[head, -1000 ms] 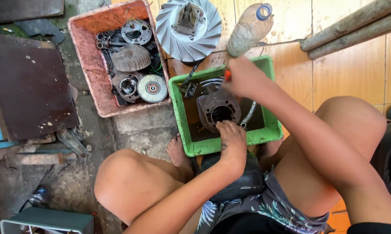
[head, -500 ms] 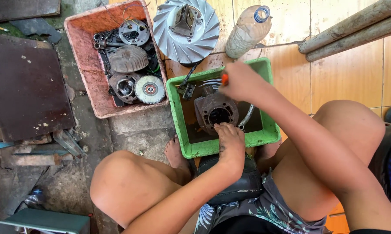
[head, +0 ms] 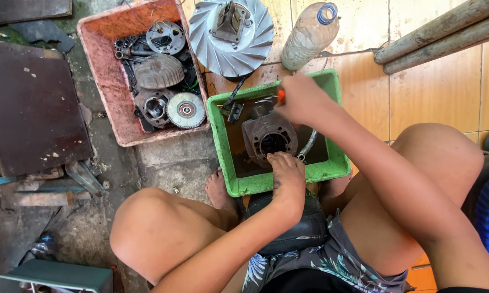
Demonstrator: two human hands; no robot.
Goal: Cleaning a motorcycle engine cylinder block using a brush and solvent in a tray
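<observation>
While the left hand (head: 287, 176) presses, fingers curled, on the near edge of a dark engine cylinder (head: 267, 138), the right hand (head: 301, 97) is clenched around an orange-handled tool (head: 281, 96) just above it. That cylinder lies in a green tub (head: 223, 146) at the frame's centre. At the upper left, a red tub (head: 101, 81) holds metal parts; a plastic bottle (head: 308, 35) lies top centre.

A grimy grey metal engine cylinder (head: 267, 140) lies on its side inside a green plastic tub (head: 223, 154), its round dark bore facing up toward the camera; a tool with an orange handle (head: 281, 96) stands over the cylinder's far end, mostly hidden.
</observation>
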